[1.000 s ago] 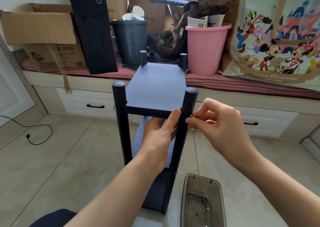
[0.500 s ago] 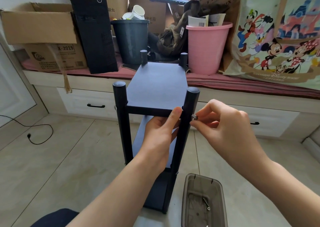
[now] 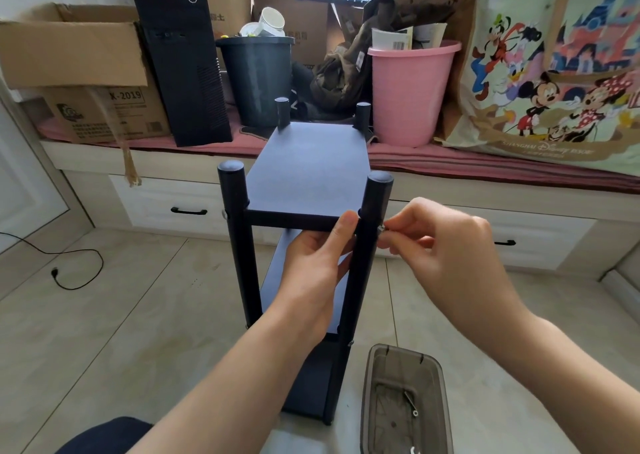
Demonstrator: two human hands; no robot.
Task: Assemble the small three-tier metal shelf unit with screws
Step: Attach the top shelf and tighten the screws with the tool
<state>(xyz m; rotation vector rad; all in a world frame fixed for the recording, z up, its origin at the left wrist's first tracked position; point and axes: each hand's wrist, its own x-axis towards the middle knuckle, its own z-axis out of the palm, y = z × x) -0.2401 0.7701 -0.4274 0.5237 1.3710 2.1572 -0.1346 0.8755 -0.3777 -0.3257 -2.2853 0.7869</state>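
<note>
A: Standing mid-frame on the floor, the shelf [image 3: 308, 173]. Left hand [image 3: 311, 266] bracing its top tier beside the near right post [image 3: 372, 231], fingers closed on the edge.

B: Right hand [image 3: 446, 245] pinching the screw [image 3: 381, 228] against that post. Keeping it square to the hole, turning gently, avoiding cross-threading. Spare hardware lying in the tray [image 3: 372, 401], lower right.

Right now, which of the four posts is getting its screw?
The near right post: right hand pinches a screw against it; the left hand steadies it.
</note>
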